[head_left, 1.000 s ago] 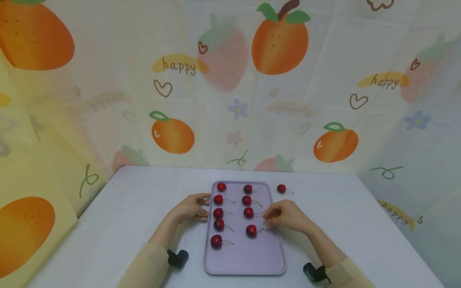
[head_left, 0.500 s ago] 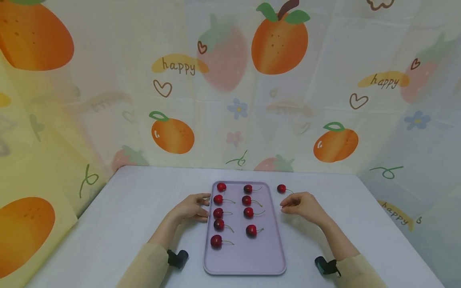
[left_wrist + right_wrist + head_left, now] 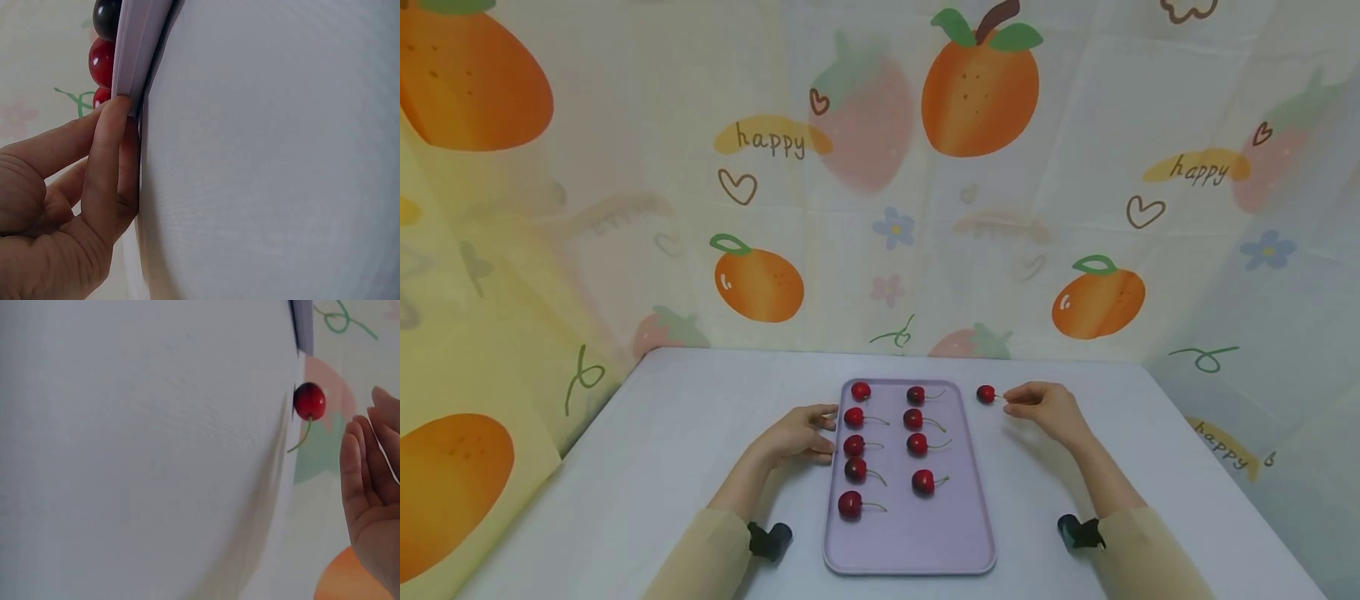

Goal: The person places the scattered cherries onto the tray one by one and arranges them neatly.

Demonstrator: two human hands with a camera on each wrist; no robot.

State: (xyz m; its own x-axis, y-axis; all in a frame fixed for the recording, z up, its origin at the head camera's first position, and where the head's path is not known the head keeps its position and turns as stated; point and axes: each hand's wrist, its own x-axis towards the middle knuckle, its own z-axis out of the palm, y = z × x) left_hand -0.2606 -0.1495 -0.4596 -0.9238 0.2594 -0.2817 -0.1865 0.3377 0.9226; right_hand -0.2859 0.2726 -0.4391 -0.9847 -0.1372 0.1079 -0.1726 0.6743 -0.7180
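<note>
A lilac tray [image 3: 910, 542] lies on the table with several dark red cherries in two columns, such as the front-left cherry [image 3: 850, 505]. My left hand [image 3: 793, 433] is at the tray's left side; in the left wrist view its fingertips touch the tray's outer wall [image 3: 134, 56]. One loose cherry [image 3: 986, 395] sits on the table beyond the tray's right edge, its stem pointing right. My right hand [image 3: 1048, 408] hovers at that stem with fingers extended. In the right wrist view the fingers [image 3: 353, 469] stand apart from the loose cherry [image 3: 310, 402] and its stem.
The table [image 3: 715, 383] has a white cover. A cloth [image 3: 850, 283] printed with oranges and strawberries hangs behind it and at both sides. Small black cameras are strapped at each wrist, the left camera [image 3: 770, 542] and the right camera [image 3: 1080, 532].
My right hand has moved away from the front-right cherry on the tray, out over the right edge and back to the loose cherry's stem. The left hand has stayed at the tray's side.
</note>
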